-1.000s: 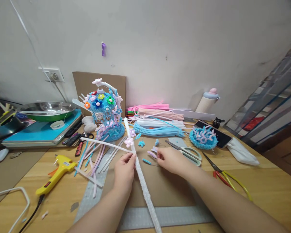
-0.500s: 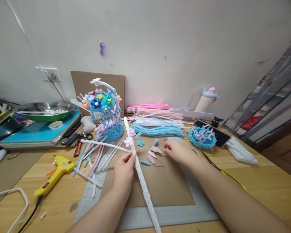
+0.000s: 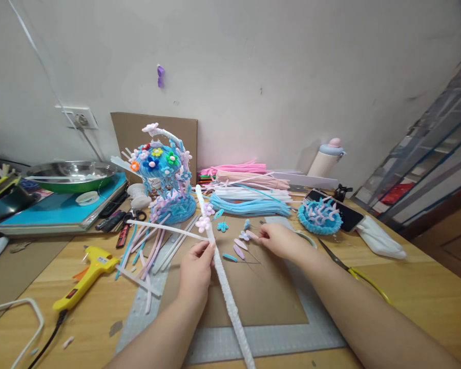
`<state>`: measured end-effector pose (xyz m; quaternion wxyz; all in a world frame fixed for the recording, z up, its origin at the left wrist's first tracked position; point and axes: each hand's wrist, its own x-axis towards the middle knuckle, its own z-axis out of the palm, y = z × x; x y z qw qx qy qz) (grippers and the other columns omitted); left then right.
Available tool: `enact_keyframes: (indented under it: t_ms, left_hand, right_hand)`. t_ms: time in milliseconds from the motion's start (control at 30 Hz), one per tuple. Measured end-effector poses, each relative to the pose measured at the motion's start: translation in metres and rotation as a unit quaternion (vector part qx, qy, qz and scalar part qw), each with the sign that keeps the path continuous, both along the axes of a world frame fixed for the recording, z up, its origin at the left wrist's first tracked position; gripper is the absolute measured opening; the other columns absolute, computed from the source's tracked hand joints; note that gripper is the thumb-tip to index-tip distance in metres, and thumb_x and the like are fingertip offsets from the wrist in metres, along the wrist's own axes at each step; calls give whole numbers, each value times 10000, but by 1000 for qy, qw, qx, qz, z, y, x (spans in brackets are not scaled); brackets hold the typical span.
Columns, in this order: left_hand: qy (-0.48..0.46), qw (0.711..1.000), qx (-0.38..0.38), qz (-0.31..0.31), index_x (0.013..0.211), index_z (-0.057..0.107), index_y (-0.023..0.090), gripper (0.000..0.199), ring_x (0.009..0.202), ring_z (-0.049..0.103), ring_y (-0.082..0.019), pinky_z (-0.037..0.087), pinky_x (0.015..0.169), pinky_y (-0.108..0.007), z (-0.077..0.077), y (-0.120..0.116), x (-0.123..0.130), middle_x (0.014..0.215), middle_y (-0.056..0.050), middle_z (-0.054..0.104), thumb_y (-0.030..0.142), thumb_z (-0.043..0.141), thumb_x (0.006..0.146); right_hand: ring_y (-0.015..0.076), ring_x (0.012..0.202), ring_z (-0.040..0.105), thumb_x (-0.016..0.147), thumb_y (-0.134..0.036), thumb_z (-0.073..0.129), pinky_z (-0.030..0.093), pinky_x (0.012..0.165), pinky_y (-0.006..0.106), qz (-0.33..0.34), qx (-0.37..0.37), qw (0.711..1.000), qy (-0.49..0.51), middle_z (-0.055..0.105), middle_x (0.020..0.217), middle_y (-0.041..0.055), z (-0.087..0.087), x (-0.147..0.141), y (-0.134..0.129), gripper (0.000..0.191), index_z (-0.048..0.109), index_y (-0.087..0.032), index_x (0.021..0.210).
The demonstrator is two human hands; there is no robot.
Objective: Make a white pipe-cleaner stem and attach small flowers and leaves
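My left hand (image 3: 196, 269) is closed around a long white wrapped stem (image 3: 228, 289), which slants from the front edge up toward the back. Pink flowers (image 3: 203, 224) sit near the stem's upper end. A white strip (image 3: 169, 229) juts left from beside my left fingertips. My right hand (image 3: 278, 240) is pinched at the end of a small pink petal (image 3: 252, 236). Close by on the cardboard (image 3: 269, 297) lie lilac petals (image 3: 238, 251), a blue petal (image 3: 229, 258), a blue flower (image 3: 223, 226) and a pale flower (image 3: 244, 235).
A flower-covered blue ornament (image 3: 157, 164) stands at back left. Bundled pipe cleaners (image 3: 249, 205) lie behind the cardboard. A yellow glue gun (image 3: 86, 277) rests at left with its cord. Scissors (image 3: 353, 271), a blue fringed disc (image 3: 319, 216) and a bottle (image 3: 326, 159) are at right.
My right hand has moved slightly down to the pink petal, its fingertips now at the petal's end. My left hand and the stem have stayed in place.
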<state>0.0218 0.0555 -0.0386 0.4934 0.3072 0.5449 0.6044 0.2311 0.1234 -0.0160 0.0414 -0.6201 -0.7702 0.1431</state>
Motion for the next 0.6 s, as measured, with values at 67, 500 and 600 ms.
enact_keyframes:
  t_ms: [67,500,600]
  left_hand:
    - [-1,1000,1,0,707,677,128,292,440,391,-66,299,446,-191,-1,0,0,471,50,500,368,736,552]
    - [6,1000,2,-1,718,676,117,294,449,395,-66,301,452,-189,-1,0,0,486,45,498,361,726,561]
    - [7,1000,-1,-10,719,662,113,315,449,393,-70,299,447,-191,0,0,0,483,44,488,379,724,561]
  right_hand:
    - [143,672,548,788,-243,547,263,540,227,-5,7,1000,-9,634,742,40,2,0,0,114,606,-178,716]
    - [257,769,602,823,-305,527,363,632,311,-39,20,995,-92,642,824,155,28,-14,-26,193,626,-146,775]
    - [204,804,579,882,-286,442,387,695,301,65,48,996,44,637,866,101,51,-28,-66,204,612,-173,880]
